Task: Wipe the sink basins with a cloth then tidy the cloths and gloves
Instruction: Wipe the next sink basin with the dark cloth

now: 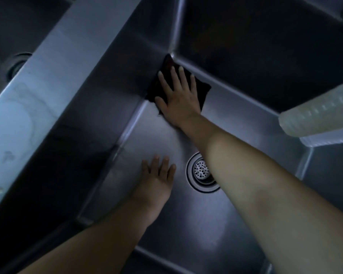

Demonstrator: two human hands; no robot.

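Steel sink basin fills most of the view, its floor a rough rectangle with the far corner at about 12 o'clock from the drain. A second basin shows at 10 o'clock beyond the broad divider, only partly in frame, with its own drain rim just visible; that one looks not yet in hand, judging from where the hands are. Count: two basins, two drains seen, one cloth, two bare hands; no gloves in view. A pale ribbed object intrudes at 3 o'clock, identity unclear. Right hand lies flat with straight, spread fingers pressing the dark cloth into the far corner, where floor meets two walls. The cloth sits at roughly 12 o'clock from the drain; its long axis runs from 11 toward 4 o'clock, along the floor's back seam. Left hand rests open and flat on the floor just beside the drain at its 9 o'clock, holding nothing, likely as a brace. The right hand is the nearer to the cloth, being on it; the left is well apart. The next stroke probably follows a seam out of that corner.
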